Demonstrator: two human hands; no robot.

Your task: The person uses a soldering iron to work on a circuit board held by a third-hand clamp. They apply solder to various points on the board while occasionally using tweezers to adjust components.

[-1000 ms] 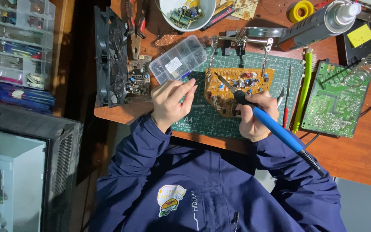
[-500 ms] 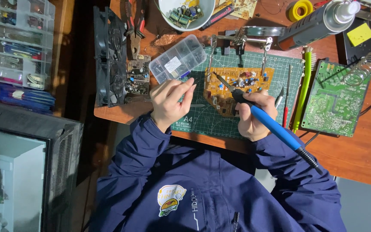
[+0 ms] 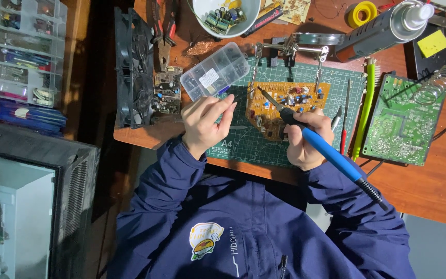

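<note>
Right hand (image 3: 305, 138) closed round blue soldering iron (image 3: 331, 155), tip on orange board (image 3: 285, 106). Left hand (image 3: 205, 121) pinches thin dark tool (image 3: 237, 97) at board's left edge. Board on green mat (image 3: 243, 144), held in clamp stand (image 3: 295, 46). Parts box (image 3: 215, 71) just beyond left hand.

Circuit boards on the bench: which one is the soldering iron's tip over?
The orange-brown board held in the clip stand on the cutting mat. The green board lies off to the side, and the small board sits by the black fan.
</note>
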